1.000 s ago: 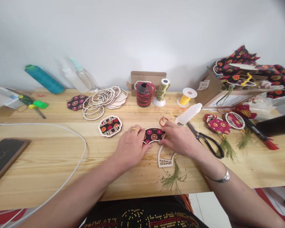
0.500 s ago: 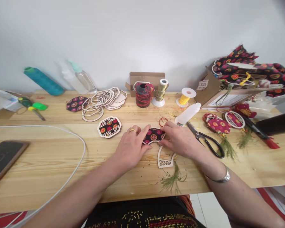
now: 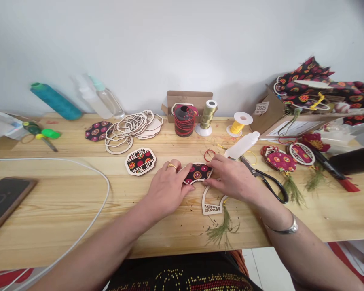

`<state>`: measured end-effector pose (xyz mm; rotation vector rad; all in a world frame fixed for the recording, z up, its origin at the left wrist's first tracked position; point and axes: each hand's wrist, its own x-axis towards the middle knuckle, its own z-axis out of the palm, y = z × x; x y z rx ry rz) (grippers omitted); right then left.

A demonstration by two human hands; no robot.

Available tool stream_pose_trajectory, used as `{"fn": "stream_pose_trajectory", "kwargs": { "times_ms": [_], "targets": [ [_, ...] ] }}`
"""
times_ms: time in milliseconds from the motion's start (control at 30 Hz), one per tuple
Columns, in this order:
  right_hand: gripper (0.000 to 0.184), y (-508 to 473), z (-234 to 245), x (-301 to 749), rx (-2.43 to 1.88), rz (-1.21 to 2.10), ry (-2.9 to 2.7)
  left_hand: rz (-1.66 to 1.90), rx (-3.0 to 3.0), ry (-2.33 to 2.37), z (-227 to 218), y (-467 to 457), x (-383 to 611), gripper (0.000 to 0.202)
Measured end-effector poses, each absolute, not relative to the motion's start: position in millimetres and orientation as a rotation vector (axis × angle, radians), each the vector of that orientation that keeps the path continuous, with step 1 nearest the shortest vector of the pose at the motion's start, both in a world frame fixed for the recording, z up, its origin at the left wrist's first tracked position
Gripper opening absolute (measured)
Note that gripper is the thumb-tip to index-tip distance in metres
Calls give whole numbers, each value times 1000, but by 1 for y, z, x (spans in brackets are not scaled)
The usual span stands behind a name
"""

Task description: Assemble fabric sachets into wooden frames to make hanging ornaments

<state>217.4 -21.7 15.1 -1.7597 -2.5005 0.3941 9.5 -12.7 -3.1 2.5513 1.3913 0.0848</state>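
Note:
Between my two hands is a fan-shaped piece (image 3: 197,173) of dark patterned fabric with a pale wooden edge. My left hand (image 3: 169,186) pinches its left end with thumb and fingers. At the other end, the fingers and thumb of my right hand (image 3: 230,178) close on it too. Just below my right hand, a pale wooden fan-shaped frame (image 3: 212,208) with cut-out lattice lies on the table, partly hidden by that hand. A green tassel (image 3: 223,228) trails from this frame toward the table's front edge.
Black-handled scissors (image 3: 269,184) and a white squeeze bottle (image 3: 242,145) lie beyond my right hand. Wooden frames (image 3: 133,125) are piled at the back left. Thread spools (image 3: 184,125), a stuffed cardboard box (image 3: 267,115), a phone (image 3: 7,202) and a white cable (image 3: 94,171) surround the work.
The view has shifted very slightly. Both hands keep their grip on the fan-shaped fabric piece, whose left end shows a little more.

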Motion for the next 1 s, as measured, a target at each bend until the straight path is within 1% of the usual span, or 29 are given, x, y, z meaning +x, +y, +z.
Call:
{"fn": "stream_pose_trajectory", "kwargs": {
  "times_ms": [100, 167, 333, 600, 733, 900, 1000],
  "targets": [
    [36, -22, 13, 218, -1723, 353, -2445, 113, 2549, 1393, -3, -13, 10, 50],
    [39, -22, 9, 216, -1624, 291, -2401, 121, 2541, 1387, -2, -13, 10, 50],
    [34, -22, 1, 206, -1363, 269, -2434, 142, 2513, 1379, -1, -15, 11, 51],
    [28, -22, 2, 201, -1394, 316, -2454, 157, 2463, 1397, 2, -16, 11, 48],
    [26, -23, 2, 200, -1399, 326, -2437, 163, 2452, 1367, 3, -16, 11, 49],
    [28, -23, 1, 201, -1381, 325, -2432, 176, 2458, 1340, 3, -15, 9, 46],
    [30, -23, -1, 202, -1369, 322, -2430, 184, 2457, 1321, 2, -14, 7, 48]
  ]
}}
